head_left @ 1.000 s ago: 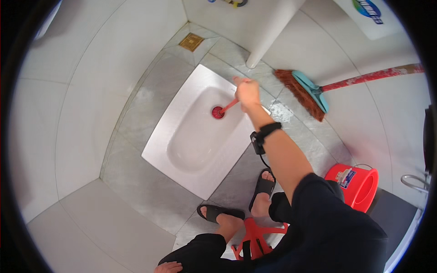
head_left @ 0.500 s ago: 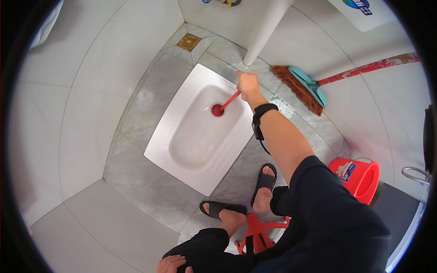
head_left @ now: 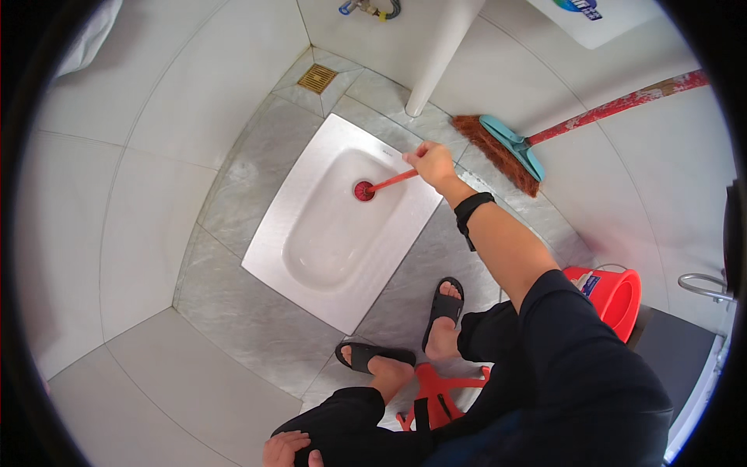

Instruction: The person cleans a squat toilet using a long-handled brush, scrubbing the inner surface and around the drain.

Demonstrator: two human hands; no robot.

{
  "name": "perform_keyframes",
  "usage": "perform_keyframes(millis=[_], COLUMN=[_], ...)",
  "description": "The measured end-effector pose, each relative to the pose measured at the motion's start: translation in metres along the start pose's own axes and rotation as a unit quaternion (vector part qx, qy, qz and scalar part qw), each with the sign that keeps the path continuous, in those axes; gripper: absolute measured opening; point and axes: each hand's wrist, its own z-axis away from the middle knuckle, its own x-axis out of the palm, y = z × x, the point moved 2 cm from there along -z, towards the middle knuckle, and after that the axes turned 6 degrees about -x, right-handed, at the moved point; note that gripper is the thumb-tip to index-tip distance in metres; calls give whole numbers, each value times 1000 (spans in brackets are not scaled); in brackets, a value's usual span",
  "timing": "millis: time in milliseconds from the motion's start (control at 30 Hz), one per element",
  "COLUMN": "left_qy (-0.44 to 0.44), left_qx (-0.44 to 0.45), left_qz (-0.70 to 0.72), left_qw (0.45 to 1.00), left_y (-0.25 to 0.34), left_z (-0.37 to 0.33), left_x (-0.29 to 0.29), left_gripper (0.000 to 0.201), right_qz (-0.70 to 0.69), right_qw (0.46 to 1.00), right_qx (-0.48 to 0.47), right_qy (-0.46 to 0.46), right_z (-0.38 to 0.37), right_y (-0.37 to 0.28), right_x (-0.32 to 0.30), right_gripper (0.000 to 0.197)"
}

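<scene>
The red toilet brush (head_left: 393, 180) is gripped near its handle's end by closed fingers of the right hand (head_left: 432, 165), presumably for reach; its head is lowered into the squat toilet (head_left: 307, 183). The left hand (head_left: 285, 449) (nothing visibly held) is laid loosely open on the black trouser leg (head_left: 342, 412), apparently for support.

This was pretty clearly a small bathroom, tbh: a white squat toilet (head_left: 331, 233) sat in the grey tiled floor (head_left: 253, 175), a brass-coloured drain grate (head_left: 317, 79) was set near a corner, pale tiled walls (head_left: 159, 159) rose around it, and a broom (head_left: 498, 154) and red bucket (head_left: 620, 302) were parked on the right.
</scene>
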Motion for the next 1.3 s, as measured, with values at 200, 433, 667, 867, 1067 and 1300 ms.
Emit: perform_keyframes(millis=[200,433,667,867,1067,1300], left_qy=[86,123,105,81,97,97], left_qx=[-4,-3,-14,8,-9,-16], left_qz=[28,20,-8,-7,-10,-5], left_qw=[996,992,994,997,995,995], left_y=[25,20,26,33,32,33], left_z=[-3,5,-14,-24,-10,-13], left_x=[-2,1,2,0,-2,2], left_gripper=[18,20,22,22,21,20], right_qz=[498,638,610,547,504,312], right_qw=[803,591,648,726,782,889], right_qx=[-200,-423,-387,-319,-214,-138], right_qy=[-258,-256,-242,-269,-298,-304], right_z=[15,-1,-10,21,25,69], right_y=[-32,-38,-3,10,19,32], right_x=[-3,-2,-5,21,-70,53], right_gripper=[23,14,15,18,33,31])
